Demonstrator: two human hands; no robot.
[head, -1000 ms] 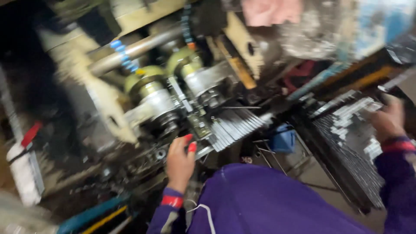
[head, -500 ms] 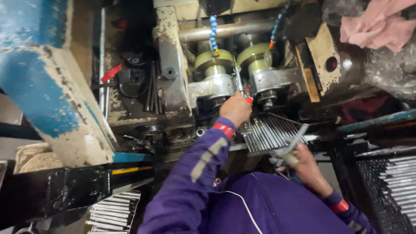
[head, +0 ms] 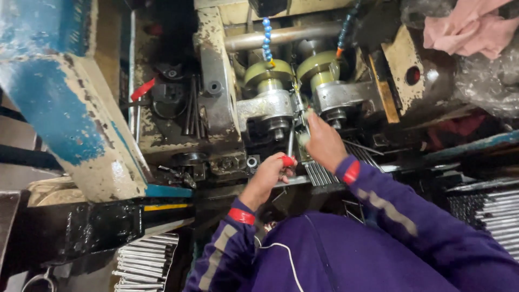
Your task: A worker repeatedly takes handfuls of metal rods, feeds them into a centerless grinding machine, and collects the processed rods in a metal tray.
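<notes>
Seen from above: 2 hands at an oily, grimy machine. Right hand reaching up to the gap between 2 yellow-green rollers, fingers closed around a thin steel rod standing upright there. Left hand lower, fingers curled shut on another rod, red-tipped thumb pressed on top. Best done, judging by this, with the rod kept straight and fingertips clear of the roller faces. More rods lying side by side on a tray just under the right wrist, bright and slender. Machine body cream, chipped, greasy. Blue beaded coolant hose hanging above. Purple sleeves, red cuffs.
</notes>
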